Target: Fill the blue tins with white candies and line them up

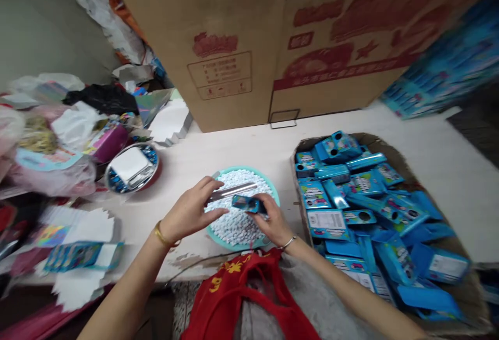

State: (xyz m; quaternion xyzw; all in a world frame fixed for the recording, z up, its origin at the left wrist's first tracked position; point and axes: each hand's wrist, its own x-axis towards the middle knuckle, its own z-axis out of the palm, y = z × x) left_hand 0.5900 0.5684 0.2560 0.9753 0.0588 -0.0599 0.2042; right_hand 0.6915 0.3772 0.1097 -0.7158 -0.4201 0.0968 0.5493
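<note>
stacking up behind a pale wooden table (234,145), two large cardboard cartons (218,43) with red print filling the far side, plastic bags (50,168) heaping along the left, a round tin (111,184) holding a white card (128,165) sitting just beside them, and a shallow cardboard tray (460,303) brimming with blue printed packets (351,184) taking up the right. centred on the table, a teal plate (276,197) piled with white pellets (237,228), and both hands working close together right above it: the left hand (189,210), wearing a gold bangle (161,236), closing thumb and fingers around a shiny silver strip (232,193), gripping it toward one end and angling it across the pellets; the right hand (273,223), wearing a thin silver bangle (288,243), curling nearly shut around a small blue plastic piece (248,205), pinching it from the sides. working low over the plate seeming wise, with anything slipping likely landing among the pellets, and the smooth metal probably calling for firm, even finger pressure. a red cloth bag (241,298) hanging just below the table edge.
</note>
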